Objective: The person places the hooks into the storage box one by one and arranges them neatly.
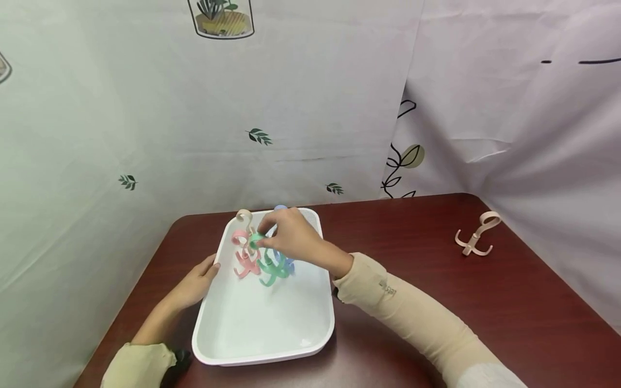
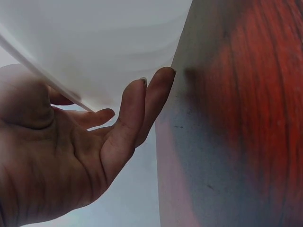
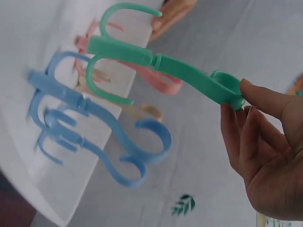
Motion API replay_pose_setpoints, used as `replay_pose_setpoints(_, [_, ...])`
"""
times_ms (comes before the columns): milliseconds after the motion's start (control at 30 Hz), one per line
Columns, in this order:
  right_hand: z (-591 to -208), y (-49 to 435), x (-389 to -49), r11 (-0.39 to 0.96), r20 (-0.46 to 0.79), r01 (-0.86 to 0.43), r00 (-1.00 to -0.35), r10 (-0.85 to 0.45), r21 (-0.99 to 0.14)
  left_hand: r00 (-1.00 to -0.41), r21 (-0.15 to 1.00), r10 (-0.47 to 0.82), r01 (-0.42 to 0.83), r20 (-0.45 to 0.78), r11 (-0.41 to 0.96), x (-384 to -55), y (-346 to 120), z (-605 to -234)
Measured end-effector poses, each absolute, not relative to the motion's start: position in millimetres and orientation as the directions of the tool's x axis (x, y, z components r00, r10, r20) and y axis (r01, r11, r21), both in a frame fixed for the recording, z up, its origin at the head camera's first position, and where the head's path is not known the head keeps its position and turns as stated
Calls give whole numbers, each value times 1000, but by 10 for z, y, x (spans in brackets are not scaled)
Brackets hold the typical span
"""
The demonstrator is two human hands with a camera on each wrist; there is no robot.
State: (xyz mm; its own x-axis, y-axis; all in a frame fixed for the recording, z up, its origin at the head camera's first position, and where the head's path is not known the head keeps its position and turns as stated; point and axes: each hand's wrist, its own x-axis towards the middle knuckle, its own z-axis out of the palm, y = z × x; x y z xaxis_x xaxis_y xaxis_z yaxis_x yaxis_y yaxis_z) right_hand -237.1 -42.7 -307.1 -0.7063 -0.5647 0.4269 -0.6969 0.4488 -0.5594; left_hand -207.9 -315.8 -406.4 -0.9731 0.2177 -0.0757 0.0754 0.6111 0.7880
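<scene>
My right hand (image 1: 293,233) pinches the curled end of a green rotating hanger hook (image 3: 182,73) between thumb and fingers, its prongs hanging over the upper part of a white tray (image 1: 262,323). My left hand (image 1: 195,283) grips the tray's left rim, thumb at the edge and the other fingers (image 2: 130,106) against the outer wall. Next to the green hook, a pink hook (image 1: 248,265) lies in the tray. Two blue hooks (image 3: 66,90) and a beige hook (image 1: 244,215) are there too, partly hidden by my right hand in the head view.
Another beige hook (image 1: 477,237) lies on the dark red table (image 1: 402,231), far to the right of the tray. Behind the table hangs a pale cloth (image 1: 310,108) with leaf and jar prints.
</scene>
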Motion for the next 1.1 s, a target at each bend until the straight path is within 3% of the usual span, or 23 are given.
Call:
replay_pose_setpoints(433, [-3174, -763, -2307, 471, 364, -704, -692, -623, -532, -974, 799, 218, 78, -68, 597, -2102, -3159, -4056])
replay_pose_setpoints(1100, [-3322, -938, -2271, 518, 290, -655, -732, -617, -549, -973, 788, 219, 80, -71, 611, -2082, -3177, -4100])
